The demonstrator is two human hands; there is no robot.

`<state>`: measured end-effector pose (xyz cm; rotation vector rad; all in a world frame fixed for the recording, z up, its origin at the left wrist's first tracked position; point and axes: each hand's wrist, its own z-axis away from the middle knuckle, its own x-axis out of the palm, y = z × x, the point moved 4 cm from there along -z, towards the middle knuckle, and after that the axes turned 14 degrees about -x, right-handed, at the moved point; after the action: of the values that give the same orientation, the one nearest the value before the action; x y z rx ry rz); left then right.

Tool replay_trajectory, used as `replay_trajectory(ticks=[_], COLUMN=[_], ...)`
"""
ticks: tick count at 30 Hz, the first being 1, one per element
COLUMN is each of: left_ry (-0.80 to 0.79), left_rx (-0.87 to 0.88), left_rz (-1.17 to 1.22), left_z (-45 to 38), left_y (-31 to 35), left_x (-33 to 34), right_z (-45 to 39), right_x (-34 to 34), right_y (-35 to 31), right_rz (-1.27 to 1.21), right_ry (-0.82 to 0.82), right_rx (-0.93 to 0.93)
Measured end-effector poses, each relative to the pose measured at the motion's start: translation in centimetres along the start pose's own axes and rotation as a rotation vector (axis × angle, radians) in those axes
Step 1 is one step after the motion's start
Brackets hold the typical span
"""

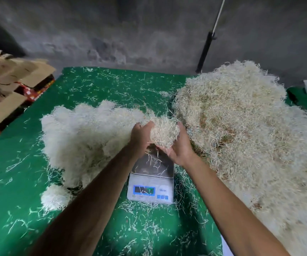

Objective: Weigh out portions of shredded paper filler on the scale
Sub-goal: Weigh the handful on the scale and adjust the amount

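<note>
- Both hands cup one clump of shredded paper filler (164, 133) between them: left hand (140, 137) curled round its left side, right hand (181, 148) cradling it from below and from the right, palm up.
- Clump hangs above the far edge of the scale (151, 180), clear of the steel pan (153, 166). Pan carries only a few stray strands.
- Step in hand, as judged: one portion is gathered and about to go on the pan, or has just come off it; cannot tell which.
- Next move calls for setting the clump down centred on the pan, hands fully away, then reading the display (144, 190). Digits are blurred and not legible.
- Filler: thin, pale, springy strands, loosely tangled; likely to shed.
- Large tan heap (241, 130) along the right side of the green table (102, 85); whiter heap (86, 137) left of the scale, with a small ball (54, 198) at its near end.
- Loose strands litter the table all round.
</note>
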<state>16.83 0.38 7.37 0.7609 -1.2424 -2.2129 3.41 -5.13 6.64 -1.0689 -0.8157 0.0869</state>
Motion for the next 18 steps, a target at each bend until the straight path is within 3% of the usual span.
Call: replay_trajectory(ticks=[1,3,6,8,10,13,15,18], left_ry=[0.052,0.125,0.149,0.17,0.04,-0.136,-0.085,0.083], left_rx=[-0.066,-0.117,-0.122,-0.194,-0.269,-0.274,-0.208,-0.093], left_rz=[-0.028,-0.104,-0.06,-0.015,0.015,-0.114,-0.163,-0.174], left_z=[-0.3,-1.0,-2.4,-3.4,-4.2,-4.7,-4.7,-4.5], left_y=[-1.4,-3.3,-5.4,-7.2,-8.8,-10.5,-10.9,-11.3], left_x=[-0.5,-1.6,-3.3,-4.4,-4.2,-3.1,-3.1,-4.2], right_z=[-0.3,-0.9,-2.3,-2.9,-3.2,-3.2,-2.7,-1.6], right_x=[-0.1,-1.3,-3.7,-5.1,-6.3,-7.5,-7.9,-8.7], right_y=[0.2,0.8,1.1,1.2,1.9,4.8,5.7,4.6], right_rz=[0.213,0.716,1.048,1.055,1.055,1.054,1.053,1.018], right_ry=[-0.044,0.034,0.111,0.188,0.225,0.124,0.07,0.19], right_rx=[-0.027,-0.035,-0.163,-0.203,-0.197,-0.078,-0.022,-0.114])
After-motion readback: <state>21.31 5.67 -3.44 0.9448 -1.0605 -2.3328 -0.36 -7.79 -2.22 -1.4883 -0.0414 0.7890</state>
